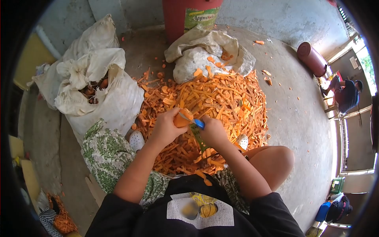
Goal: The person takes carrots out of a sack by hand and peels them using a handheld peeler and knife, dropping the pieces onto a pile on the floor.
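My left hand (pixel 165 125) is closed around a thick orange carrot (pixel 182 118), whose cut end faces up and to the right. In my right hand (pixel 212 131) is a blue-handled peeler (pixel 199 123), its thin blade against the carrot; my fingers hide most of the handle. Both hands are close together over a large heap of carrot peelings (pixel 225 103), which spreads between my feet. Just below the hands, a green strip of something (pixel 197 136) shows among the peelings; I cannot make out what it is.
White sacks (pixel 106 104) stand at left, one torn open over dark contents. A crumpled sack (pixel 197 65) lies behind the heap, before a red drum (pixel 173 19). A maroon bin (pixel 312 59) lies tipped at right. Other people (pixel 347 94) are at the room's edges.
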`<state>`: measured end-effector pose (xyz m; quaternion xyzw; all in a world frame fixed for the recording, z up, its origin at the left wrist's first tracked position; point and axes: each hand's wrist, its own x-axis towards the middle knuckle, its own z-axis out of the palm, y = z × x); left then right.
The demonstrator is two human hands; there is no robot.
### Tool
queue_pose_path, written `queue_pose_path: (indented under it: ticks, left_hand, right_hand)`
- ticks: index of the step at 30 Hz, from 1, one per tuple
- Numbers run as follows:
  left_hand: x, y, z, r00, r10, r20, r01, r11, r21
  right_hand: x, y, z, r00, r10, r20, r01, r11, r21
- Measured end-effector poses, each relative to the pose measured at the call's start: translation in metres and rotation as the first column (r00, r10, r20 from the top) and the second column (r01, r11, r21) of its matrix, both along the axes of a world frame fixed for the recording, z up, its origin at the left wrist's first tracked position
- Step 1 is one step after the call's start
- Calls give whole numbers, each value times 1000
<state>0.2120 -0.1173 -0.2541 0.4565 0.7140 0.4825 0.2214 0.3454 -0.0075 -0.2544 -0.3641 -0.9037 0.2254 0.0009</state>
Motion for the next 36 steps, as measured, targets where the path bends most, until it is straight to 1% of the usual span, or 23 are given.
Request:
queue_pose_path:
  ticks: [1,3,4,5,7,8,9,11,12,13,14,16,17,18,20,21,22,24,25,27,31,33,36]
  left_hand:
    - [4,-2,3,1000,1,1,-1,1000,1]
    - [19,-9,20,983,-125,-132,151,967,204]
    - [27,-14,33,976,-202,-82,215,953,214]
    - [25,-15,31,983,-182,-22,183,959,217]
    - [18,-13,31,986,-160,39,148,964,222]
    - [12,-9,33,983,-151,-107,177,938,298]
    - [8,-8,34,960,-125,-252,214,907,364]
    - [17,-11,36,953,-98,-287,186,936,298]
    - [22,-12,37,945,-83,-316,162,959,232]
    - [24,-9,30,958,-128,-255,183,962,202]
    - [27,-8,29,958,-135,-254,190,960,205]
    - [30,-5,29,982,-114,-153,150,956,251]
    - [29,-5,29,982,-115,-153,151,956,252]
    - [25,-5,27,979,-79,-186,128,955,269]
    - [20,-5,25,975,-42,-218,105,953,285]
    - [18,-5,24,983,-31,-179,67,977,201]
    - [17,-4,22,990,-15,-140,31,993,113]
    - [17,-2,16,993,26,-111,-18,997,72]
    - [18,-1,12,994,64,-83,-62,998,30]
    - [12,0,3,995,82,-59,-82,997,3]
    - [2,0,7,993,115,-25,-117,984,-135]
    - [2,-1,10,993,119,-4,-119,988,-99]
    - [3,1,9,992,123,17,-121,991,-58]
  right_hand:
    - [1,7,-5,1000,1,1,-1,1000,1]
    - [6,39,-22,959,-162,234,207,961,-183]
    - [14,65,-44,930,-196,310,227,972,-66]
    - [23,83,-70,923,-332,193,345,938,-36]
    - [18,73,-62,935,-333,126,344,935,-84]
    - [16,65,-62,945,-321,63,327,936,-131]
    - [14,62,-70,949,-279,146,307,921,-240]
    - [2,34,-63,962,-191,196,246,916,-317]
    - [2,28,-102,996,-74,-52,48,922,-383]
    - [3,25,-138,953,35,-300,-157,905,-394]
    - [-4,16,-124,954,28,-298,-149,908,-392]
    - [-9,-2,-90,736,-254,-627,-431,538,-724]
    - [-9,3,-76,740,-131,-660,-458,620,-637]
    - [-10,4,-59,740,-130,-660,-458,620,-636]
    - [-14,5,-27,799,-475,-368,-66,538,-840]
    - [-15,9,-20,811,-404,-423,-54,670,-741]
    - [-17,11,-15,812,-400,-425,-57,670,-740]
    - [-21,12,-4,847,-391,-360,173,844,-508]
    - [-21,9,3,848,-389,-359,171,843,-510]
    - [-18,2,17,935,-160,-318,107,979,-176]
    - [-12,-3,23,973,-14,-232,-3,997,-73]
    - [-9,-9,28,994,37,-104,-42,998,-49]
    - [-8,-11,25,994,37,-100,-46,995,-88]
